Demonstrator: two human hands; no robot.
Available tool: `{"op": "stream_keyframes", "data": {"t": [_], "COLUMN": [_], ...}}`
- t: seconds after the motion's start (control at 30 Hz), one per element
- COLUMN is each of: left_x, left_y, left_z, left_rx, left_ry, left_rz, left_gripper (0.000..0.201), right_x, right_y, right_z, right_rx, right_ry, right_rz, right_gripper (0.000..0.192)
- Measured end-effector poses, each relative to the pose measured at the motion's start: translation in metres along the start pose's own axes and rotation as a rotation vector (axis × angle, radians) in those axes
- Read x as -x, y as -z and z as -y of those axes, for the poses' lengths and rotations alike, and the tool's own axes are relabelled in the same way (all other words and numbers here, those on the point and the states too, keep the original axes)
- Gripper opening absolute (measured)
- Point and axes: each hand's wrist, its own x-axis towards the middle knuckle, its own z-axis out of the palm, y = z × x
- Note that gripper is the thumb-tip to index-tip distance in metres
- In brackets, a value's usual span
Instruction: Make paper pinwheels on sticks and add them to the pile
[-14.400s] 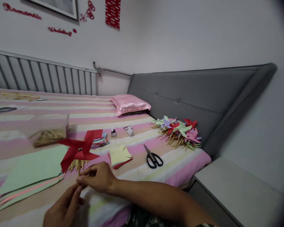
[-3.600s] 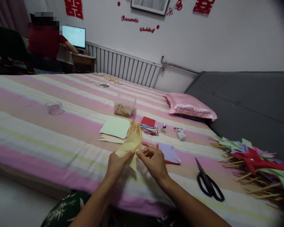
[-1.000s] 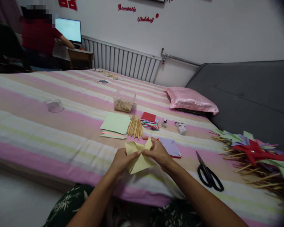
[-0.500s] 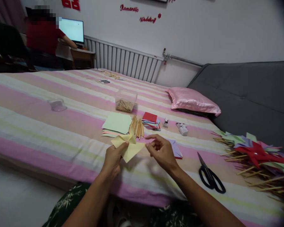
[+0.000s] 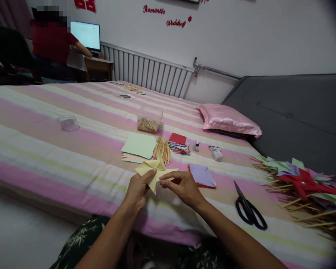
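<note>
My left grip (image 5: 138,189) pinches yellow paper (image 5: 157,164), thumb uppermost, while my right grip (image 5: 184,186) curls in, whether pinching I can't tell.

A ribbed grey metal radiator (image 5: 148,56) lines the white wall (image 5: 249,33) beyond the far edge of the pastel-striped bed (image 5: 30,127); a padded grey headboard (image 5: 294,112) rises along its right edge. Past the far left corner, a lit monitor (image 5: 86,35) stands on a brown desk (image 5: 99,65).

striped bed (image 5: 44,157) | on it: scissors (image 5: 244,201) | pillow (image 5: 229,118) | green paper (image 5: 138,145) | sticks (image 5: 164,151) | pinwheels (image 5: 302,182)
</note>
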Motion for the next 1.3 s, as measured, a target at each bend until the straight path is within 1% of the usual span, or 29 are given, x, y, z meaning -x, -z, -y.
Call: {"op": "stream_keyframes", "data": {"t": [0.13, 0.23, 0.33, 0.53, 0.67, 0.87, 1.13, 1.3], "left_x": [0.002, 0.004, 0.006, 0.007, 0.006, 0.005, 0.006, 0.005], "left_y": [-0.004, -0.007, -0.010, -0.009, -0.010, -0.008, -0.008, -0.007], "left_z": [0.002, 0.003, 0.004, 0.007, 0.008, 0.010, 0.009, 0.009], "left_rx": [0.006, 0.003, -0.016, -0.074, -0.126, -0.218, -0.287, -0.294], "left_ry": [-0.062, -0.099, -0.117, -0.150, -0.165, -0.259, -0.262, -0.276], "left_rz": [0.010, -0.031, -0.055, -0.041, -0.036, -0.037, -0.053, -0.031], "left_gripper": [0.030, 0.027, 0.028, 0.030, 0.027, 0.033, 0.031, 0.031], "right_x": [-0.001, -0.002, -0.002, -0.002, -0.002, -0.004, -0.005, -0.006], "right_y": [-0.002, -0.004, -0.007, -0.008, -0.007, -0.004, 0.000, 0.002], "right_z": [0.001, 0.002, 0.002, 0.000, -0.001, -0.005, -0.005, -0.004], "right_rx": [-0.048, -0.056, -0.054, -0.020, 0.009, 0.041, 0.066, 0.057], "right_ry": [-0.017, -0.058, -0.092, -0.104, -0.111, -0.092, -0.088, -0.079], "right_rz": [-0.056, -0.123, -0.180, -0.286, -0.289, -0.293, -0.295, -0.280], "right_gripper": [0.024, 0.025, 0.025, 0.022, 0.021, 0.022, 0.020, 0.019]}}
